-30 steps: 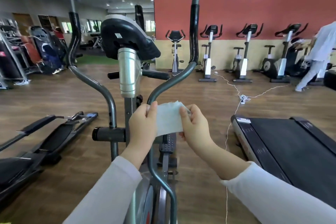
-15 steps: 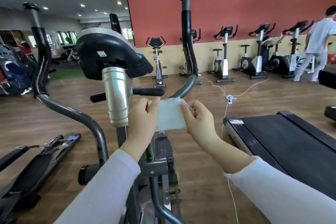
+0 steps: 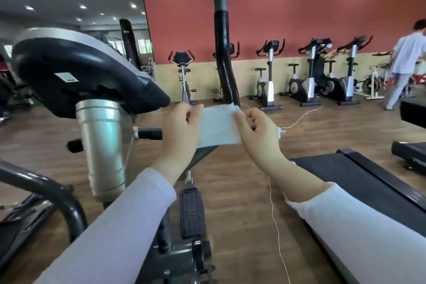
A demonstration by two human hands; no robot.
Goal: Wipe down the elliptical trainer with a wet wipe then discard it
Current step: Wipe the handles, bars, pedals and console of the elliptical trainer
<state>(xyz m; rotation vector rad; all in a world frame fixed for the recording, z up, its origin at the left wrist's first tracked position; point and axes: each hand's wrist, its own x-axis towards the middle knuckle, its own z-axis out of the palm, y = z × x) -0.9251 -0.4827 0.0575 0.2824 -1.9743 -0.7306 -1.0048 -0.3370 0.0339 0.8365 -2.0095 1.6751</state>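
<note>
Stretching wet wipe [image 3: 217,125] sideways between left hand [image 3: 181,130] and right hand [image 3: 258,132].

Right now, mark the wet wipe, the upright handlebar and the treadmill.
wet wipe [image 3: 217,128]: head view, middle of the stretched sheet.
upright handlebar [image 3: 221,30]: head view, its black foam grip.
treadmill [image 3: 334,173]: head view, its dark belt.

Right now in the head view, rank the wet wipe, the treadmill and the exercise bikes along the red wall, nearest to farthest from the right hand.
1. wet wipe: pinched by the right hand, at its left.
2. treadmill: on the floor, to the right.
3. exercise bikes: far back, by the wall.
</note>
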